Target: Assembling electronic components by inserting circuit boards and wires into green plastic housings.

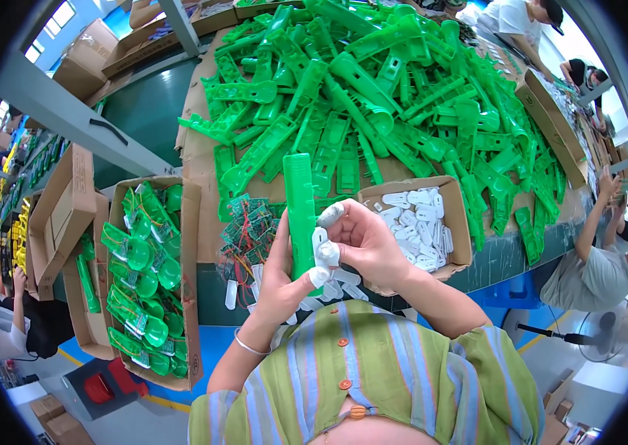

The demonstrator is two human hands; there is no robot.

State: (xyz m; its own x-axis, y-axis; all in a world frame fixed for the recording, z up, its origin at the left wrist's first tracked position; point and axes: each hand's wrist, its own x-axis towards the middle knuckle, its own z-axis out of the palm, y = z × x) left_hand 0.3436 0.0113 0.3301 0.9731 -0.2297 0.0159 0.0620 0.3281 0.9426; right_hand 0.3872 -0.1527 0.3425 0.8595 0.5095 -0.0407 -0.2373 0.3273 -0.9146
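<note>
Left hand: [275,276] closed round the lower part of a long green casing [299,196], thumb across its edge.
Right hand: [364,241] thumb and forefinger, in white finger covers, pinching a small white piece [321,236] at the casing's right side.
Casing: smooth, glossy plastic, narrow and straight, between the two hands.
Loose white parts: [348,277] slim and flat, just below the fingers.
Circuit boards: [247,222] heaped left of the fingers (red wires tangled among them).
Small carton: [458,222] right of the fingers, holding slotted white parts [421,230].
Tall carton: [191,274] farther left, packed with wired, round-ended green units [143,274]; its wall bears a dark printed mark [194,363].
Green heap: [373,81] ribbed, hollow casings beyond the fingertips.
</note>
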